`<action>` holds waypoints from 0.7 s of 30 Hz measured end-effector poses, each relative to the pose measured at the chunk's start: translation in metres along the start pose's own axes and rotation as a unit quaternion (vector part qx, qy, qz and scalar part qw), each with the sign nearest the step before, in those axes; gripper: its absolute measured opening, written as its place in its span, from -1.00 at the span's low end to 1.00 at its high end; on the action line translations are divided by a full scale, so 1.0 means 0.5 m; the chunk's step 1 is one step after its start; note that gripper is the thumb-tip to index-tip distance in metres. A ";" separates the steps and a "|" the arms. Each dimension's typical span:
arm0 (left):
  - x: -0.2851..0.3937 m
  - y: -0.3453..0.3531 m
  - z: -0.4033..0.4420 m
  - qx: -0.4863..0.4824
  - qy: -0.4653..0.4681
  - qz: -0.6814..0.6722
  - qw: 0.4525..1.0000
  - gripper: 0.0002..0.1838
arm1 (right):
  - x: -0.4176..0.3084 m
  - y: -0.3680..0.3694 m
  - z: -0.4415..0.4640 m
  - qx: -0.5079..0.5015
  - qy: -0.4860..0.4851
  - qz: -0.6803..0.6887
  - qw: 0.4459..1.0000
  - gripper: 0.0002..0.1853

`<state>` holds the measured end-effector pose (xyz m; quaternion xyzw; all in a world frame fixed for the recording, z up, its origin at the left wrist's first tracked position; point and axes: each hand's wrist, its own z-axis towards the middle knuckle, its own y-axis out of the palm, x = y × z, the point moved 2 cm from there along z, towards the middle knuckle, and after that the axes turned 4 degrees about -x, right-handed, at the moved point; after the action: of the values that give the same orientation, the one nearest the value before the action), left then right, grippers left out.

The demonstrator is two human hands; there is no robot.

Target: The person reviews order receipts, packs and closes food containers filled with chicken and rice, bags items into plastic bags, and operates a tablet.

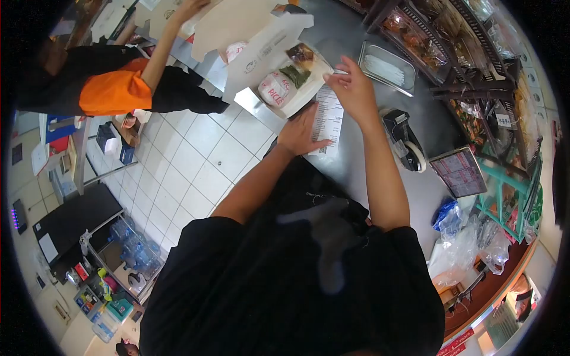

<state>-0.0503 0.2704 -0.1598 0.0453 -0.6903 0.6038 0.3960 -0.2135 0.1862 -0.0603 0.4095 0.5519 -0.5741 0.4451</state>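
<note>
An open cardboard box (308,91) sits at the metal counter's edge, its lid raised. Inside it lie a wrapped round item (275,88) printed "RICE", a green packet (291,76) and a brown food item in clear wrap (301,57). My right hand (351,86) is at the box's right side, thumb and fingers closed by its edge; what they hold, if anything, is too small to tell. Below the box, my left hand (300,132) has its fingers spread, beside and partly over a long printed receipt (328,121).
To the right are a metal tray (388,69) of white items, a black tape dispenser (402,139), a framed sheet (458,172) and racks of packed food (415,38). Plastic bags (460,240) lie lower right. A person in black and orange (116,86) reaches over boxes at upper left.
</note>
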 end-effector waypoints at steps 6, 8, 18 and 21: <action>-0.005 0.005 -0.003 0.036 0.038 0.022 0.998 0.19 | 0.006 -0.049 -0.181 0.029 0.032 -0.056 0.997 -0.76; -0.003 0.003 -0.004 0.030 0.029 0.019 0.999 0.13 | 0.032 -0.078 -0.265 0.039 0.049 -0.102 0.993 -0.83; 0.005 -0.002 0.012 0.053 0.082 0.007 0.995 -0.05 | -0.053 -0.239 -0.449 0.404 -0.007 0.008 0.915 -0.83; 0.013 -0.010 0.015 0.056 0.096 -0.010 0.994 -0.10 | -0.058 -0.309 -0.460 0.500 -0.055 0.006 0.864 -0.84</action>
<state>-0.0556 0.2649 -0.1515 0.0158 -0.6134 0.6395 0.4632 -0.3592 0.4166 -0.0036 0.5486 0.1626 -0.7918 0.2137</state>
